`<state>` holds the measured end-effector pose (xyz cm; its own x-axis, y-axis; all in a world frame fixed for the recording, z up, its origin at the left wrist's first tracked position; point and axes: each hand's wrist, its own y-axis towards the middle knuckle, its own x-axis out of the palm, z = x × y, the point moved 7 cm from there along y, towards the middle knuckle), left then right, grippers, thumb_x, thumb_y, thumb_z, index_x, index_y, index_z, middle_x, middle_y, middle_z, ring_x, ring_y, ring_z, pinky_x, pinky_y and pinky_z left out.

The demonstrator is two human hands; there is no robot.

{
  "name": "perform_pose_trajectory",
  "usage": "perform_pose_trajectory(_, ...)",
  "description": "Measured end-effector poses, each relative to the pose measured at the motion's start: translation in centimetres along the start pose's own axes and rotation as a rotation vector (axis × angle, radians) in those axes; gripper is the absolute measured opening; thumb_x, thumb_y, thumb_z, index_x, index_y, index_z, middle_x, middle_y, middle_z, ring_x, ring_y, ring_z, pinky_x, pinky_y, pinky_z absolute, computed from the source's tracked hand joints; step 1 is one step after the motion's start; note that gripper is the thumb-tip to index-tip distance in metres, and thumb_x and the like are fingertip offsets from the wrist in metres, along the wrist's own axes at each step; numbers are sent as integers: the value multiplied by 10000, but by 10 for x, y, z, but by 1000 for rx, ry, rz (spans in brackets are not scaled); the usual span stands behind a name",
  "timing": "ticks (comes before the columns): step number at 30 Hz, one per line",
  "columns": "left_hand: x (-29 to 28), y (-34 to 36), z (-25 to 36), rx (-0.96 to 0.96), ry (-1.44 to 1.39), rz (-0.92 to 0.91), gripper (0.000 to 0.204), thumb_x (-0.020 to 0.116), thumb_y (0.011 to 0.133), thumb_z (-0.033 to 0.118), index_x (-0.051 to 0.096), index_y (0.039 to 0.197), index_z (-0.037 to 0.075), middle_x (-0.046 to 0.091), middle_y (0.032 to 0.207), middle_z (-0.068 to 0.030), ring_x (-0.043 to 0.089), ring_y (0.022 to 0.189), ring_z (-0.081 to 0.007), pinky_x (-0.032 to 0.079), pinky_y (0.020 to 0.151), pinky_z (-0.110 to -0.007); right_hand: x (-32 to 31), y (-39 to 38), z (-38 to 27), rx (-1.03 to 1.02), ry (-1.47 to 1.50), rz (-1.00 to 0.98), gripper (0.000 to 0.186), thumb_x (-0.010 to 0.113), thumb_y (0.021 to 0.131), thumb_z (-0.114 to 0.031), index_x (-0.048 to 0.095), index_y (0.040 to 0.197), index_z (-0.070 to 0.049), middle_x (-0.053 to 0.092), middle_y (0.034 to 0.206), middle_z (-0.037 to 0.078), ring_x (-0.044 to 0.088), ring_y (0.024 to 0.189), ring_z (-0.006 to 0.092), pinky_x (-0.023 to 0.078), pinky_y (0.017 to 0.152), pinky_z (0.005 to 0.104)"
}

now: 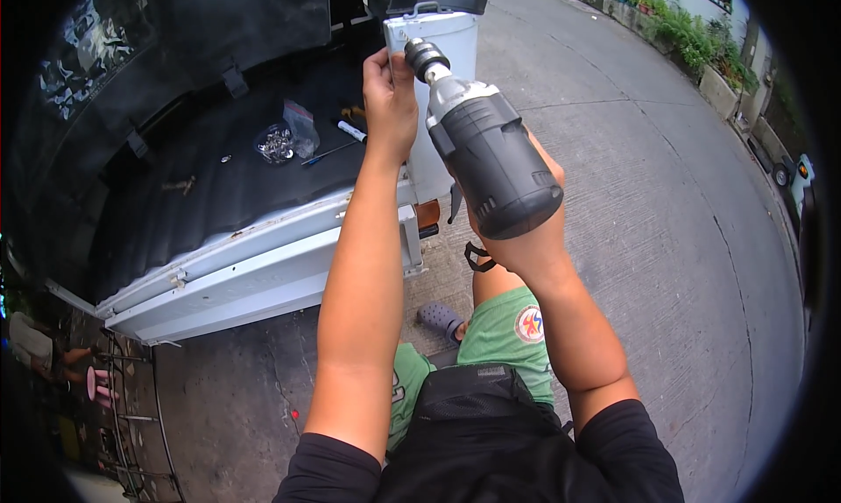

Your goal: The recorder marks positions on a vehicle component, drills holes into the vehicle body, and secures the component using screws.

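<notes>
Right fingers (552,163) clamp your drill (495,157); left fingers (377,70) meet the panel (462,43), hold unclear; work seems unfinished, metal bits (277,146) lying loose.

A pink stool (101,386) stands beside a dark ladder-like frame (138,418), near another person (35,338). A small red object (295,415) lies on the ground (228,398). Across the grey road (648,188), green plants (679,39) line a low concrete wall (718,91), and part of a vehicle (799,186) shows near the right edge.
</notes>
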<state>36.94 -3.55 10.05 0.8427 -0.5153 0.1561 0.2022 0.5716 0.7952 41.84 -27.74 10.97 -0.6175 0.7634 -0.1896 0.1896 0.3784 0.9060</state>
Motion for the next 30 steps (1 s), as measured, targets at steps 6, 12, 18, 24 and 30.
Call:
perform_pose_trajectory(6, 6, 2, 5, -182, -135, 29, 834, 400, 1015, 744, 521, 1278, -39, 682, 1083, -94, 632, 980, -155, 493, 902, -274, -9, 5, -6, -13, -65, -44, 424, 809, 709, -62, 659, 1092, 40, 720, 892, 183, 758, 800, 336, 577, 731, 358)
perform_pose_trajectory(12, -4, 32, -21, -447, -320, -38, 833, 272, 1029, 771, 652, 1066, 31, 677, 918, -52, 628, 836, -147, 515, 796, -304, -6, 11, -13, 85, 13, -58, 345, 809, 737, -68, 668, 1035, 36, 709, 890, 175, 755, 807, 336, 574, 726, 366)
perform_pose_trajectory(18, 9, 24, -18, -347, -351, -188, 537, 456, 1063, 596, 646, 1073, 94, 682, 929, -56, 688, 875, -168, 573, 808, -328, -6, 7, -5, 102, -3, -6, 368, 823, 736, -91, 670, 1049, 26, 713, 915, 189, 753, 816, 353, 571, 724, 365)
perform_pose_trajectory(24, 11, 13, 0, -165, -181, -211, 619, 522, 1035, 623, 628, 1238, 48, 657, 1021, -37, 654, 950, -139, 537, 841, -290, -3, 0, -5, -28, -113, -31, 404, 826, 727, -88, 683, 1085, 35, 717, 997, 162, 760, 824, 318, 588, 733, 357)
perform_pose_trajectory(30, 15, 6, 2, -115, -163, -273, 1051, 617, 775, 901, 567, 1339, 16, 640, 1134, -53, 634, 1082, -159, 509, 947, -308, -3, -3, -5, -131, -176, -24, 324, 807, 729, -66, 710, 1029, 7, 706, 1060, 163, 755, 837, 311, 594, 721, 358)
